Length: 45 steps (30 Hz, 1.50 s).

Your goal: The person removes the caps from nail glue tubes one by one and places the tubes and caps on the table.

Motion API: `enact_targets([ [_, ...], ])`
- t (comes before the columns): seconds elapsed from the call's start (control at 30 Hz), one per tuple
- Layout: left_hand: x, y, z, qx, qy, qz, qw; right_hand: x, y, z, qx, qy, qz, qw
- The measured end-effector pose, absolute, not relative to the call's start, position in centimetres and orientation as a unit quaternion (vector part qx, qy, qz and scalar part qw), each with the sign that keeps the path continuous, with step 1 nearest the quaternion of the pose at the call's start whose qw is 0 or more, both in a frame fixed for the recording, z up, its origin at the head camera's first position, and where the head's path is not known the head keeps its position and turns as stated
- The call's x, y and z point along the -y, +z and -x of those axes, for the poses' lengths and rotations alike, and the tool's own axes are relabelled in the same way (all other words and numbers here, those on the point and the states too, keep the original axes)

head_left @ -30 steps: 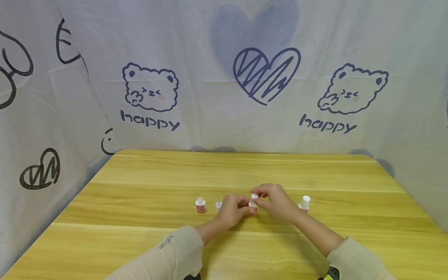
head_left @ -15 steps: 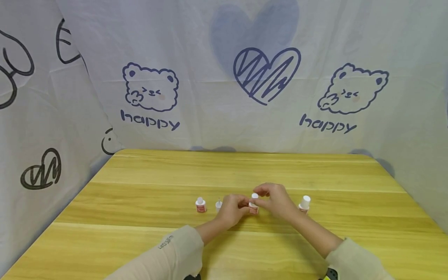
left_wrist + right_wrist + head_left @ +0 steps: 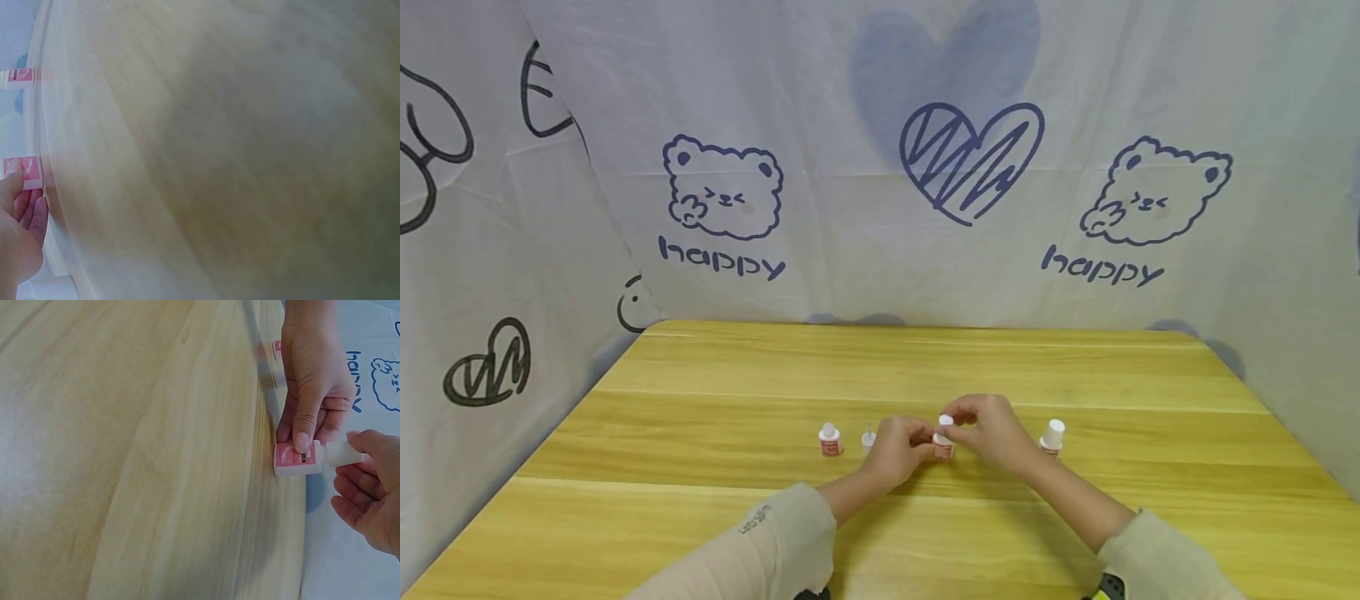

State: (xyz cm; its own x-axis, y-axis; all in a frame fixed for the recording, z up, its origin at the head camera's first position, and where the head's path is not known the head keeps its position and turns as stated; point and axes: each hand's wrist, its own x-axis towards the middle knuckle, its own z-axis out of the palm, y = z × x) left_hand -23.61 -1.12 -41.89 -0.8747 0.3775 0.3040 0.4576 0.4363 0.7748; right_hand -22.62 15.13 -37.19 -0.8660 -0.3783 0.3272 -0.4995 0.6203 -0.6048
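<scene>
My left hand [image 3: 895,452] grips a small white bottle with a pink-red label [image 3: 295,457], its thumb lying across the label in the right wrist view. The bottle stands upright on the table. My right hand [image 3: 994,432] pinches the bottle's white cap [image 3: 342,454] between thumb and fingers. Whether the cap is fully seated cannot be told. Left of my left hand is a small white piece with a thin upright tip [image 3: 868,440], partly hidden by that hand.
A similar bottle with a translucent, narrower top [image 3: 830,442] stands at the left. Another labelled bottle with a tall white cap [image 3: 1053,437] stands right, near my right forearm. The wooden table [image 3: 760,367] ends at a printed white cloth [image 3: 835,250] behind.
My right fingers lift slightly off the cap, then close around it again. My left hand and the bottle stay in place.
</scene>
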Motion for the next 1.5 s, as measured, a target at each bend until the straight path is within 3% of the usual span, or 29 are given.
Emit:
enact_targets([
  [0.77, 1.15, -42.14, 23.82, 0.842, -0.475, 0.252, 0.036, -15.22, -37.06, 22.73, 0.889, 0.361, -0.275, 0.065],
  [1.23, 1.15, -42.13, 23.75, 0.843, -0.473, 0.251, 0.042, -15.04, -37.74, 22.69, 0.891, 0.386, -0.217, 0.102],
  [1.5, 1.09, -42.09, 23.75, 0.844, -0.473, 0.252, 0.039, -14.99, -37.67, 22.56, 0.894, 0.388, -0.206, 0.092],
])
